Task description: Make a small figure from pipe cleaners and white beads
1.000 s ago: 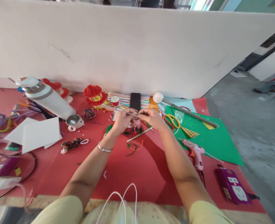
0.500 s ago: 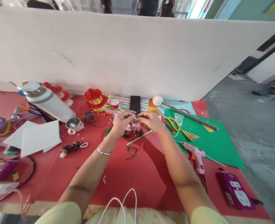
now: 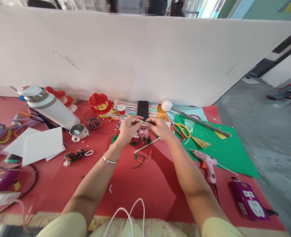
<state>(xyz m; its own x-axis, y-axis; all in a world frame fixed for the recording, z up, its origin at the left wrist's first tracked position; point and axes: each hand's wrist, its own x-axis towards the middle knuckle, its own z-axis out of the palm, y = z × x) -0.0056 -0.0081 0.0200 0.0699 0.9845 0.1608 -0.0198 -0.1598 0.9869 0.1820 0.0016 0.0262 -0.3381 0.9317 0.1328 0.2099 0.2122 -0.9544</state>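
Both hands pinch: the left hand (image 3: 131, 130) and the right hand (image 3: 159, 127) each press thumb against forefinger, fingertips nearly meeting, on a small thin piece (image 3: 144, 122) whose material is too small to determine. The visible part runs crosswise, its long axis roughly from the left fingertips to the right; the ends are covered by the fingers, so which way it points cannot be told. It lies between the two pinches, just on the wearer's side of the flat black rectangular phone (image 3: 143, 109).

Left of the phone stands a red-and-white thread spool (image 3: 121, 110); farther left lies a dark multicoloured yarn ball (image 3: 94, 123). Nearer the wearer than the phone, a slender pale-green stick (image 3: 146, 146) slants, its far end to the right. Right of the phone are yellow-handled scissors (image 3: 189, 131); farther right and nearer the wearer, a pink plastic glue gun (image 3: 211, 171) rests, nozzle toward the left.
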